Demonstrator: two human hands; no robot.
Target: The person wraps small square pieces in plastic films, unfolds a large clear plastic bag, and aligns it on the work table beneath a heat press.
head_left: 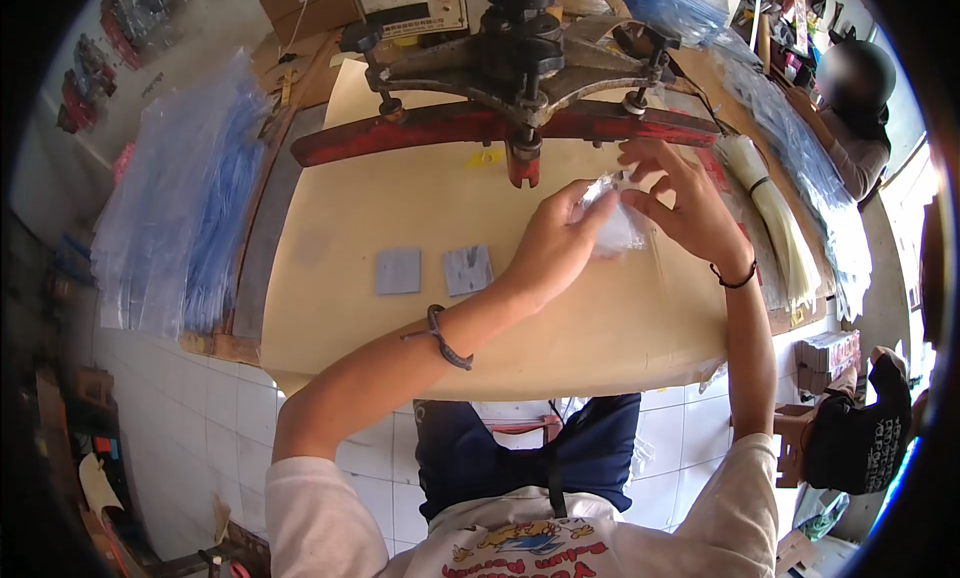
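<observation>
My left hand (560,236) is closed on a small clear plastic bag (620,228), with the thumb pressed on its upper part. Just right of the bag, my right hand (680,198) has its fingers apart and bent, the fingertips close to the bag's top edge; whether they touch it I cannot tell. Two small grey squares, a left one (398,272) and a right one (468,270), lie side by side on the tan sheet (340,328), left of my left forearm.
A machine with a red bar (400,136) stands over the back of the sheet. Stacked plastic sheets (180,198) lie at left. A bundle of pale strips (775,218) and more plastic (800,168) lie at right. Two people (855,108) (860,428) are at the right.
</observation>
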